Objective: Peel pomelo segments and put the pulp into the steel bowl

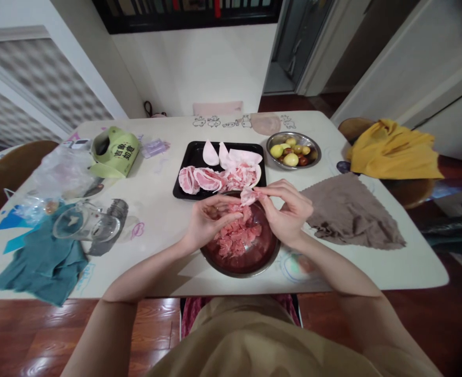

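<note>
Over a steel bowl (268, 264) at the table's front edge, both my hands are close together. My right hand (288, 209) pinches a pale pink pomelo membrane (249, 196) between thumb and fingers. Pink pomelo flesh lies against the curled fingers of my left hand (211, 217), its thumb pressing toward them. Loose pomelo pulp (234, 243) fills much of the bowl below. Just behind, a black tray (194, 154) carries unpeeled pomelo segments (205, 179), a heap of torn membranes (242, 177) and thick white rind pieces (244, 157).
A metal bowl of small fruit (292, 165) stands behind right, near a brown cloth (352, 212). Leftward are a glass pitcher (93, 225) on its side, a teal cloth (42, 267), a green paper bag (117, 152) and clear plastic bags (64, 170). A yellow cloth (396, 149) drapes a chair.
</note>
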A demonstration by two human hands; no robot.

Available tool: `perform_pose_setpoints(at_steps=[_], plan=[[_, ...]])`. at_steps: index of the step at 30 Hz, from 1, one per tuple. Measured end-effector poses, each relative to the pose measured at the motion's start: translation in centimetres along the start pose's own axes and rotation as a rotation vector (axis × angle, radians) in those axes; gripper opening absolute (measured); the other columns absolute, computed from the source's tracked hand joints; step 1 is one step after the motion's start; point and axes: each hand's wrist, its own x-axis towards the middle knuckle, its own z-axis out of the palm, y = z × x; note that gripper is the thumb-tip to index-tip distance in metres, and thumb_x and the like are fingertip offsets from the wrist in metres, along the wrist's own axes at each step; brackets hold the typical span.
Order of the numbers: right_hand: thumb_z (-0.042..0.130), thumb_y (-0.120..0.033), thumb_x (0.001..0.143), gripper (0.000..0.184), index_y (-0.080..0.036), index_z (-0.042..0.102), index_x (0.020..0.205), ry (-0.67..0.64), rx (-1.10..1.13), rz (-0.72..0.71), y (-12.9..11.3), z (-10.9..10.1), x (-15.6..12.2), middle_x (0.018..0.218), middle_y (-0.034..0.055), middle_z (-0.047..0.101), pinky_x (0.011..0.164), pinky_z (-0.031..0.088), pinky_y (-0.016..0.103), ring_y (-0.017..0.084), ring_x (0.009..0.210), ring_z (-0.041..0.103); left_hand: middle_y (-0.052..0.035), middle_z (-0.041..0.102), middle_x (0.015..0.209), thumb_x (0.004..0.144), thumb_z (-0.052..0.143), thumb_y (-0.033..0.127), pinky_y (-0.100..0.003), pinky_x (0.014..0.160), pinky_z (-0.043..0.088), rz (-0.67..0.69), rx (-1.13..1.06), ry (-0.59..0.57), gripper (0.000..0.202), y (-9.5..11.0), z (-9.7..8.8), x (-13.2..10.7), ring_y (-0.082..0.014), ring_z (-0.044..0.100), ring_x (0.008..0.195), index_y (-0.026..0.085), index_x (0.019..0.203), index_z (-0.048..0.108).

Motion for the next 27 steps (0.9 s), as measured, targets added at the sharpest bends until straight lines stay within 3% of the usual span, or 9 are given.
perform_pose_setpoints(at_steps=[4,7,11,17,20,27], plan=[[0.072,-0.014,0.089,0.015,-0.026,0.079,0.094,-0.053,0.020,0.056,-0.9,0.3,-0.5,0.079,0.0000,0.078,0.062,0.058,0.028,0.014,0.067,0.070,-0.0068,0.079,0.101,0.070,0.093,0.033,-0.028,0.079,0.066,-0.020,-0.045,-0.021,0.042,-0.6,0.1,0.0,-0.0181,0.077,0.088,0.016,0.101,0.070],[0.071,-0.011,0.088,0.020,-0.027,0.079,0.098,-0.080,0.045,0.007,-1.2,0.3,-0.8,0.079,-0.0005,0.078,0.062,0.058,0.027,0.014,0.068,0.071,-0.0053,0.079,0.095,0.065,0.096,0.033,-0.028,0.078,0.065,-0.040,-0.040,0.001,0.044,-0.8,0.2,-0.1,-0.0184,0.076,0.087,0.015,0.095,0.069],[0.069,-0.008,0.088,0.028,-0.028,0.078,0.104,-0.063,0.032,-0.100,-0.6,0.2,-0.8,0.083,-0.0004,0.079,0.062,0.059,0.028,0.014,0.070,0.072,-0.0045,0.079,0.086,0.065,0.095,0.036,-0.025,0.071,0.063,-0.012,-0.003,0.014,0.042,-0.5,0.2,-0.2,-0.0164,0.076,0.077,0.015,0.090,0.069],[0.069,-0.010,0.089,0.022,-0.028,0.079,0.097,0.029,-0.053,-0.075,0.1,-0.2,0.1,0.079,0.0003,0.079,0.063,0.059,0.030,0.016,0.069,0.072,-0.0095,0.081,0.089,0.070,0.092,0.042,-0.026,0.066,0.063,-0.031,0.027,-0.068,0.037,0.5,0.5,-0.3,-0.0182,0.077,0.075,0.014,0.087,0.074],[0.070,-0.011,0.088,0.022,-0.029,0.079,0.097,0.013,-0.006,-0.073,0.2,-0.3,0.5,0.079,-0.0004,0.078,0.064,0.059,0.030,0.015,0.070,0.071,-0.0097,0.081,0.090,0.071,0.092,0.041,-0.026,0.068,0.063,-0.029,0.019,-0.076,0.035,0.4,0.5,-0.1,-0.0179,0.077,0.076,0.015,0.088,0.075],[0.073,-0.029,0.090,0.007,-0.025,0.078,0.087,-0.019,0.067,0.253,1.2,0.1,0.7,0.079,0.0003,0.076,0.058,0.055,0.026,0.014,0.068,0.068,-0.0088,0.078,0.093,0.072,0.091,0.036,-0.025,0.074,0.061,-0.009,0.088,-0.060,0.033,-0.4,-0.1,0.6,-0.0160,0.074,0.081,0.014,0.090,0.074]])
